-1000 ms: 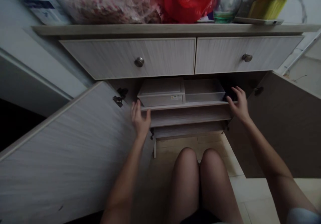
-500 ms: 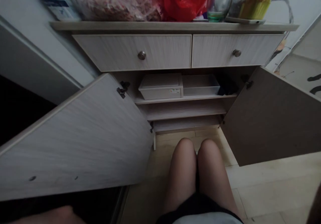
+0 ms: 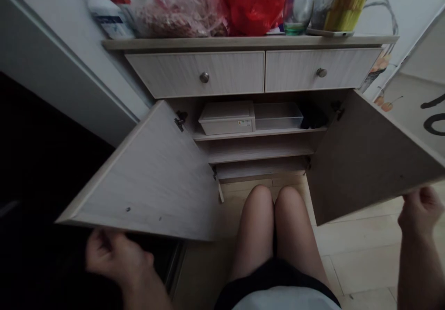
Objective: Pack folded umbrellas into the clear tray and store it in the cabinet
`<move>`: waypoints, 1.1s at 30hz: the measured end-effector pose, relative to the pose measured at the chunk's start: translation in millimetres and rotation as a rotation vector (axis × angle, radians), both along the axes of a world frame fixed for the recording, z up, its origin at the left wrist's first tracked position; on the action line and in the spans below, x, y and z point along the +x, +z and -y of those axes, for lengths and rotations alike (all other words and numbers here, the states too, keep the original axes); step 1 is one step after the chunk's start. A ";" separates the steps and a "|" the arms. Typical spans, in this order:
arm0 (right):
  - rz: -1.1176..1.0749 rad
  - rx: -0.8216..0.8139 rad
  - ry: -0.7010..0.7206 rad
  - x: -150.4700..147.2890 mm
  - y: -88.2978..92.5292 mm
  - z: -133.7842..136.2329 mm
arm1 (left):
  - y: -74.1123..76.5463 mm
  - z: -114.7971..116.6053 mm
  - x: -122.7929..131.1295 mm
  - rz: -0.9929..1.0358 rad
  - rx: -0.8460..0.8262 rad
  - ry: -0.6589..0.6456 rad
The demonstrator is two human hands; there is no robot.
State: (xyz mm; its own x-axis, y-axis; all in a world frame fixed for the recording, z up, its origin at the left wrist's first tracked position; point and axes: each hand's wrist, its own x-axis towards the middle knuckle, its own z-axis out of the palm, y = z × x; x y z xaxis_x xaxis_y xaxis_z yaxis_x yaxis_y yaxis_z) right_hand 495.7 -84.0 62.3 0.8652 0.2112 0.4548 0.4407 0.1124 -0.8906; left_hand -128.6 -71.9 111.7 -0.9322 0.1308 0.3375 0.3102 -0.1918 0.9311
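Observation:
A pale wood-grain cabinet stands ahead with both doors swung out. My left hand (image 3: 118, 256) is closed at the lower edge of the left door (image 3: 149, 175), its fingertips touching that edge. On the other side, my right hand (image 3: 420, 208) pinches the lower outer edge of the right door (image 3: 368, 161). Inside, the upper shelf holds a lidded white box (image 3: 227, 119), a clear open bin (image 3: 278, 117) and something dark (image 3: 314, 114) at the right end.
Two closed drawers with round knobs, one left (image 3: 204, 77) and one right (image 3: 321, 72), sit above the doors. On top are bottles (image 3: 113, 20), a red bag (image 3: 253, 4), a glass (image 3: 298, 13) and a yellow package (image 3: 346, 6). My knees are near the cabinet's base.
Both doors have swung partly inward. My left hand has come up to the left door, and my right hand has entered view, gripping the right door. The view has shifted slightly.

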 end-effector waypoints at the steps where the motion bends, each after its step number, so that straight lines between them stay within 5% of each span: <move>1: 0.042 -0.006 0.071 -8.5 -1.5 0.9 | -6.4 -0.9 3.1 -0.018 -0.013 0.005; 4: 0.083 -0.013 0.188 -34.6 -3.5 -2.2 | -21.0 -3.8 18.4 -0.121 -0.029 -0.039; 9: 0.079 -0.018 0.358 -77.5 -6.4 -21.6 | -31.8 -11.9 52.2 -0.249 -0.092 -0.296; 15: 0.127 -0.068 0.636 -141.5 6.0 -61.0 | -35.8 -53.9 98.9 -0.502 -0.153 -0.547; 24: 0.177 -0.098 0.787 -214.0 22.3 -154.6 | -19.4 -148.5 192.9 -0.519 -0.225 -0.796; 33: 0.205 -0.163 0.801 -242.0 31.0 -210.4 | -0.9 -200.7 224.4 -0.567 -0.422 -0.824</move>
State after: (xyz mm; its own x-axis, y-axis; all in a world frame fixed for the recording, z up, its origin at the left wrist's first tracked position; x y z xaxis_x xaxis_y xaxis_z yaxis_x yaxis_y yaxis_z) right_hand 253.7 126.4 93.2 0.3293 0.8026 0.4974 0.4377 0.3370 -0.8336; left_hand 95.7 128.8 110.8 -0.2272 0.8515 0.4726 0.6385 -0.2362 0.7325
